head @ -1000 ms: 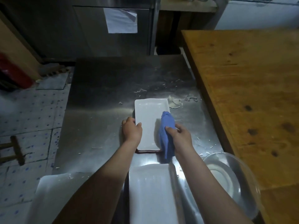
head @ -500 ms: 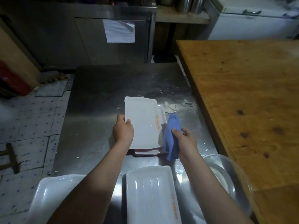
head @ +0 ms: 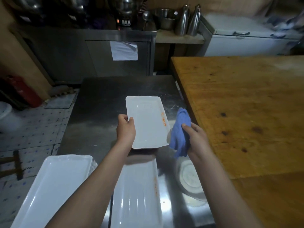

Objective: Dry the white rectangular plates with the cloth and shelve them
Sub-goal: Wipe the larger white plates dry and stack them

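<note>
Your left hand (head: 125,129) grips one glossy white rectangular plate (head: 148,122); beside it, your right hand (head: 195,139) clutches one nubbly blue cloth (head: 180,134). A second plate (head: 54,186) and third plate (head: 136,195) lie under your forearms.

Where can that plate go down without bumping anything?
The steel table is bare at its far end, beyond the held plate, and left of the left hand. The wooden table, past the right hand gripping the cloth, is broadly bare. The near end is crowded: a plate stack, another plate and a glass bowl.
</note>
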The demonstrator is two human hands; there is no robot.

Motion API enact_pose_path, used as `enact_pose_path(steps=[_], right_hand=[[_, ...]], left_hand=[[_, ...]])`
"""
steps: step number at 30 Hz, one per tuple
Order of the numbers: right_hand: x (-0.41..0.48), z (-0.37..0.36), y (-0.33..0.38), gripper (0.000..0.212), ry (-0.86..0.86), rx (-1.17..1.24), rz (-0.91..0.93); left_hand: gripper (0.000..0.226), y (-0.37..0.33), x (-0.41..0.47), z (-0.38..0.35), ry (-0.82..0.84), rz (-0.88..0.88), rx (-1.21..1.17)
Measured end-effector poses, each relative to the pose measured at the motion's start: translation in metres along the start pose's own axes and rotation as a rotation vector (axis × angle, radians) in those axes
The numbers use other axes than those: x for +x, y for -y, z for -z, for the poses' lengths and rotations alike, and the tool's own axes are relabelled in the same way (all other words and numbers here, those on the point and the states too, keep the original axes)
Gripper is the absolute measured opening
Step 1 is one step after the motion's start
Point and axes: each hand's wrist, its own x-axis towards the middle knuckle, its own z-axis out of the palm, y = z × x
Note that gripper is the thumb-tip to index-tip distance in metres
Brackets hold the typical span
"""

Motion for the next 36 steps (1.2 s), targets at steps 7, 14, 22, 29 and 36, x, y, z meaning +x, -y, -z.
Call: enact_pose_path(steps=[7, 14, 22, 29, 36], right_hand=[[-0.029, 0.062, 0.007, 0.026, -0.054, 0.076, 0.052], [-0.046, 0.105, 0.013, 0.021, -0.103, 0.129, 0.079], [-0.055, 0.131, 0.018, 0.021, -0.13, 0.164, 0.085], [-0.059, 0.127, 0.018, 0.018, -0.108, 0.135, 0.073], [-0.067, 0.078, 0.022, 0.009, 0.043, -0.015, 0.071]], left_hand=[[0.003, -0.02, -0.07, -0.038, 0.07, -0.169, -0.018], [0.009, -0.028, -0.112, -0.073, 0.245, -0.338, -0.002], [0.014, -0.033, -0.129, -0.081, 0.281, -0.38, 0.018], [0.014, -0.034, -0.128, -0.078, 0.258, -0.044, -0.158], [0.039, -0.014, -0.122, -0.042, 0.263, 0.26, -0.268]])
